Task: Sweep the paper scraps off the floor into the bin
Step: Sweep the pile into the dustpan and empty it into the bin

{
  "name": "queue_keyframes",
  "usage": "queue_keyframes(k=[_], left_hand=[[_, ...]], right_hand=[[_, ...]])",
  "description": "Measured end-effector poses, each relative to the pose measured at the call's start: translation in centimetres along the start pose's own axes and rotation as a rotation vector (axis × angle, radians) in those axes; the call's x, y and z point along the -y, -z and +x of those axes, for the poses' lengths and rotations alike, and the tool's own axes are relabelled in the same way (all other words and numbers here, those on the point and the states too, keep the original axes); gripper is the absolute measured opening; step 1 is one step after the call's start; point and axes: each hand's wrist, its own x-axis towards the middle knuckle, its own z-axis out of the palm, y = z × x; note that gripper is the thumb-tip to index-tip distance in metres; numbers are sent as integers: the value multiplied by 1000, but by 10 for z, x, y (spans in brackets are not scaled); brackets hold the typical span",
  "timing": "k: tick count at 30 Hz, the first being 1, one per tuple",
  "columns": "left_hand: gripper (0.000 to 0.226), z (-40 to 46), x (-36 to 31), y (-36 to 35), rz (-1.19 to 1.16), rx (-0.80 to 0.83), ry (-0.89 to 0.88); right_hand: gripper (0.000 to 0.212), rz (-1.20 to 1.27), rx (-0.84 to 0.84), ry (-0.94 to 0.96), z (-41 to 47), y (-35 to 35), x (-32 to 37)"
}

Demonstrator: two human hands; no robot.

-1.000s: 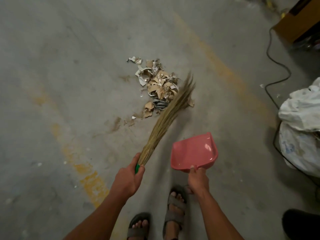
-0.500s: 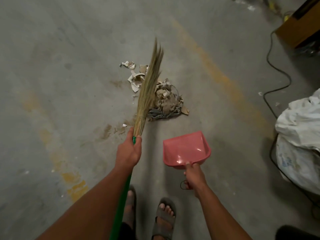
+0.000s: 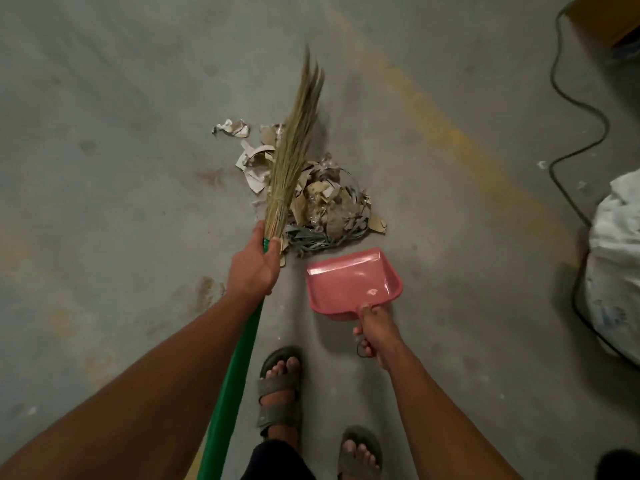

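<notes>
On the bare concrete floor (image 3: pixel 104 168), ahead of the person's sandalled feet (image 3: pixel 280 393), lies a heap of paper scraps (image 3: pixel 325 202): torn tan and white pieces tangled with grey shredded strips. A few loose white bits (image 3: pixel 232 128) sit apart, at the heap's far left.

Left hand (image 3: pixel 254 268): fingers curled tight around the broom (image 3: pixel 294 147) where the green handle meets the straw bundle. Straw head points away from the person, lying across the left part of the heap; whether the tips touch the floor cannot be told. Green handle runs back under the left forearm.

Right hand (image 3: pixel 375 332): fingers wrapped around the handle of a pink plastic dustpan (image 3: pixel 351 284), thumb on top near the pan's back wall. Pan mouth faces the heap, its front lip just beside the nearest grey strips. Pan looks empty inside.

Faded yellow line (image 3: pixel 433 119) crosses the floor diagonally beyond the heap. Black cable (image 3: pixel 568 98) snakes along the right side. White crumpled sack (image 3: pixel 616 265) at the right edge, well apart from the heap; corner of a brown cardboard box (image 3: pixel 602 19) top right.
</notes>
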Motion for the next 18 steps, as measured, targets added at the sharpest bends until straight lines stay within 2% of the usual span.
queue_keyframes(k=[7,15,18], left_hand=[[60,58,-1,-12,64,53,-110],[60,91,-2,-32,115,150,-73],[60,89,11,-44,146,201,-51]], right_hand=[[31,-95,-33,-8,53,-24,18],[50,-218,-86,106,110,-47,27],[50,-208,-84,110,125,-50,33]])
